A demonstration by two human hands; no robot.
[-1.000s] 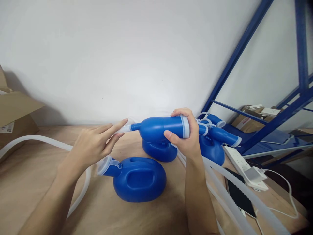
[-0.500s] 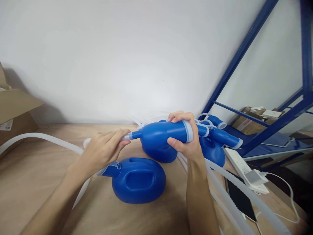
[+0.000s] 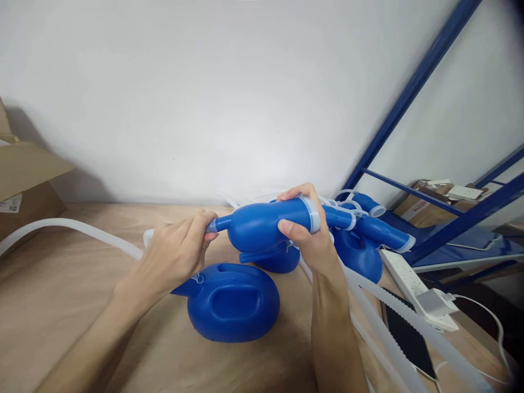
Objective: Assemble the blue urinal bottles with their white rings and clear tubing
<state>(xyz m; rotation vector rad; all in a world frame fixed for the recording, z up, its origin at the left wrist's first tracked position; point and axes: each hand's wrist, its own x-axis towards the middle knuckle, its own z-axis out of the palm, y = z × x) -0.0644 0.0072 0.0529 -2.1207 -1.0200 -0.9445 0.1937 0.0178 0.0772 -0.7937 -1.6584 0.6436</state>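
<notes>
My right hand (image 3: 309, 229) is wrapped round the wide end of a blue plastic funnel-shaped piece (image 3: 262, 226), near its white rim. The funnel's narrow spout points left, towards my left hand (image 3: 178, 245). That hand's fingers are closed round the end of a translucent white hose (image 3: 77, 225), where it meets the spout; they cover most of the joint. Below the funnel, a blue bottle (image 3: 233, 303) with a moulded recess lies on the table, its neck partly behind my left wrist. Another blue bottle (image 3: 282, 259) sits behind, partly hidden by the funnel.
Several blue bottles and funnels (image 3: 360, 254) are bunched at the right. White hoses (image 3: 393, 327) run across the front right. Beside them lie a white power strip (image 3: 409, 284) and a dark phone (image 3: 409, 333). A cardboard box (image 3: 33, 191) stands left; a blue metal rack (image 3: 413, 98) rises right.
The funnel has shifted slightly left and tilted a little. Less of the hose end shows between my left fingers and the spout. Both hands keep their hold.
</notes>
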